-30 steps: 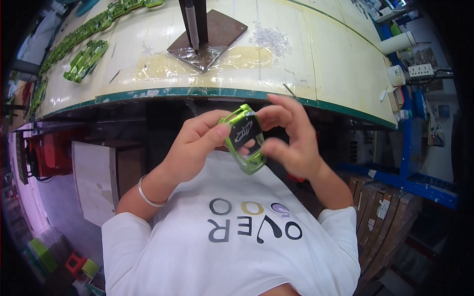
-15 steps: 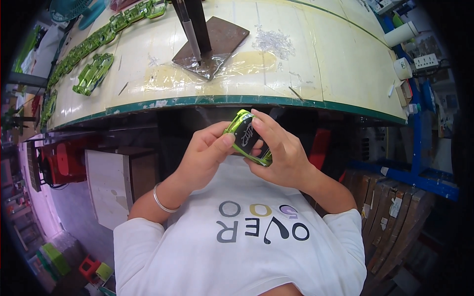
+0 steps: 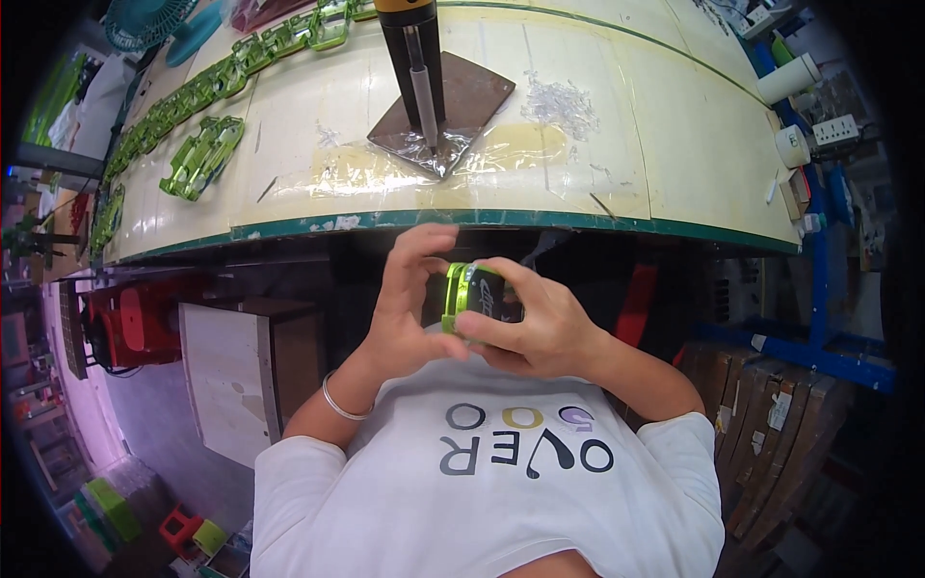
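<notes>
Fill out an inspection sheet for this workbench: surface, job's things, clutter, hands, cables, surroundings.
Surface: pale workbench with a green front edge, patched with clear tape.
Job's things: small green-framed part with a dark centre, held below the bench edge; loose green frames lie on the bench's left side.
Clutter: clear plastic scraps and a brown plate under an upright black post.
Hands: left hand and right hand both grip the part.
Cables: nothing seen.
Surroundings: teal fan, red stool, blue frame, tape rolls.
</notes>
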Demonstrator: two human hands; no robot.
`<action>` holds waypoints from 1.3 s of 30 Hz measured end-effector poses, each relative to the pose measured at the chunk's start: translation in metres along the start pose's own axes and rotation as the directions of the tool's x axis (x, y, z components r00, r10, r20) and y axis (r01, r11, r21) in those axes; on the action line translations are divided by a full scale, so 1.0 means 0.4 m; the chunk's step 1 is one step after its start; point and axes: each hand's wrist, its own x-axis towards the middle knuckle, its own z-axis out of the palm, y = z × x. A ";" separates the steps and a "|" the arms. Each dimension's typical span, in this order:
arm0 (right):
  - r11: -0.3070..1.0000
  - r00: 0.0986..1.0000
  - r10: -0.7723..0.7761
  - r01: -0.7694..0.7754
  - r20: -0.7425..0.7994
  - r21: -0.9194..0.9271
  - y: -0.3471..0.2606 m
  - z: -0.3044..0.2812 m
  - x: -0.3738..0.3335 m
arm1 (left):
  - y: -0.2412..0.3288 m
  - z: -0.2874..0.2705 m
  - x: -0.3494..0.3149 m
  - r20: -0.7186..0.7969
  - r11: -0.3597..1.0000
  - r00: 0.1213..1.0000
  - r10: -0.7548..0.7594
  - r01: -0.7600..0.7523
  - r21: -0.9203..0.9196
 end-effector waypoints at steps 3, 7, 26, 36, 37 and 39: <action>0.991 0.999 0.028 -0.032 0.036 0.133 -0.001 0.021 -0.002 | -0.009 -0.038 0.009 0.208 0.992 0.978 0.034 -0.059 0.115; 0.587 0.950 0.304 -0.246 0.072 0.771 -0.013 0.082 -0.010 | -0.027 -0.039 -0.002 0.077 0.967 0.977 -0.199 0.208 -0.148; -0.541 0.638 0.678 0.096 0.365 0.836 0.017 0.055 0.174 | -0.007 -0.040 0.130 -0.061 0.928 0.956 -0.287 0.262 -0.264; -0.588 0.623 0.660 0.082 0.420 0.804 0.000 0.030 0.182 | 0.011 -0.031 0.140 -0.097 0.939 0.952 -0.290 0.264 -0.219; -0.589 0.626 0.656 0.077 0.421 0.804 -0.002 0.028 0.184 | 0.012 -0.031 0.139 -0.101 0.940 0.951 -0.294 0.268 -0.211; -0.585 0.637 0.648 0.064 0.418 0.809 -0.003 0.027 0.181 | 0.010 -0.028 0.139 -0.107 0.940 0.951 -0.290 0.262 -0.217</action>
